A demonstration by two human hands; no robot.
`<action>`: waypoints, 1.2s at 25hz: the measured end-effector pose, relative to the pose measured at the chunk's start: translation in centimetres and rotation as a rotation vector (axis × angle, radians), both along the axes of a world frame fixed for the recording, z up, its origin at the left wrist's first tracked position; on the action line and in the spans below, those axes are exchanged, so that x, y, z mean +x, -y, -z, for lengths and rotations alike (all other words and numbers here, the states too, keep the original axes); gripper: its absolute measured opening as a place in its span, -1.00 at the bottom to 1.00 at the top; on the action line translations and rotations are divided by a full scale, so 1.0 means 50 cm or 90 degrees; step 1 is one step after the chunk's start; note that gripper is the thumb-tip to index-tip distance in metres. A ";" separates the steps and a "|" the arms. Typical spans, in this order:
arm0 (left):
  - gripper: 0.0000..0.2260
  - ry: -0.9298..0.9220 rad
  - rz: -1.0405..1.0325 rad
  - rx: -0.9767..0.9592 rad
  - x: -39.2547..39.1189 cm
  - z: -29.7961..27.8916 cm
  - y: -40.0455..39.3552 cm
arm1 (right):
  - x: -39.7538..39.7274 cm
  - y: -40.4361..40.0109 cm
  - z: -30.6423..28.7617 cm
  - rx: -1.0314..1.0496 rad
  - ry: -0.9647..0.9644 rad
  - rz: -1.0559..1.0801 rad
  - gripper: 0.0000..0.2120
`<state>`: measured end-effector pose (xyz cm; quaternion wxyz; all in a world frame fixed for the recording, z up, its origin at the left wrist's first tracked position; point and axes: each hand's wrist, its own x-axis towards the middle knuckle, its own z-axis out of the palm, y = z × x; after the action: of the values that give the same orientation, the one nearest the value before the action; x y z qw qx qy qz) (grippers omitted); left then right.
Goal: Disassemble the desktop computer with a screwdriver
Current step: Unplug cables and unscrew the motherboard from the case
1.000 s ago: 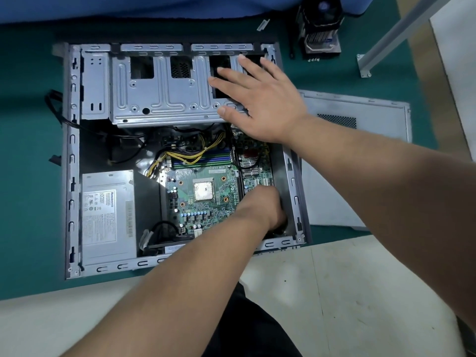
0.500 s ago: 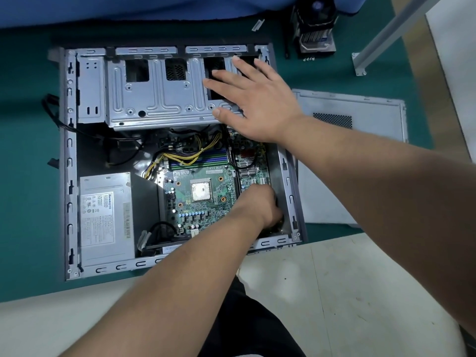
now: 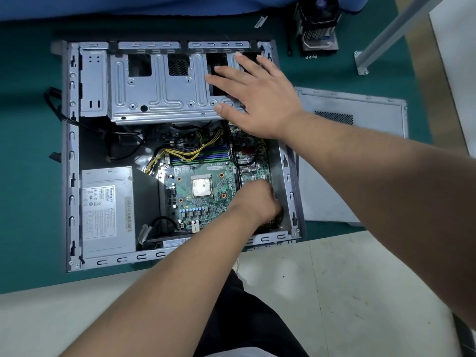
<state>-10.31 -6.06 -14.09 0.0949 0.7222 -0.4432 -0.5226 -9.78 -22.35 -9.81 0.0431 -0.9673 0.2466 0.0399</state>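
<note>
Desktop computer case [image 3: 67, 155] lies open on its side on the green mat [image 3: 28, 202], motherboard [image 3: 203, 191] exposed. Little has changed over the past sec: both hands hold their spots, so work at the near-right corner looks ongoing, no part freed yet. Left hand [image 3: 260, 202] is curled down beside the board; what it grips is hidden, can't tell. Right hand [image 3: 257, 96] lies flat, fingers spread, pressing the drive cage [image 3: 159, 91]. Removed side panel [image 3: 360, 119] lies right; CPU cooler [image 3: 318, 24] far right.
</note>
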 end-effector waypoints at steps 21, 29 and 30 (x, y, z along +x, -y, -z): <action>-0.68 0.288 0.231 -0.374 0.157 0.062 0.095 | 0.051 0.085 0.005 -0.004 0.030 -0.110 -0.43; -0.79 0.235 0.188 -0.424 0.155 0.111 0.135 | 0.053 0.087 0.017 0.000 0.047 -0.100 -0.44; -0.79 0.218 0.155 -0.418 0.154 0.115 0.136 | 0.053 0.086 0.017 0.001 0.049 -0.101 -0.43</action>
<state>-2.59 -12.84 -19.86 0.1831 0.6722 -0.6789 -0.2319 -7.15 -26.67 -10.65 0.0499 -0.9846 0.1674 0.0060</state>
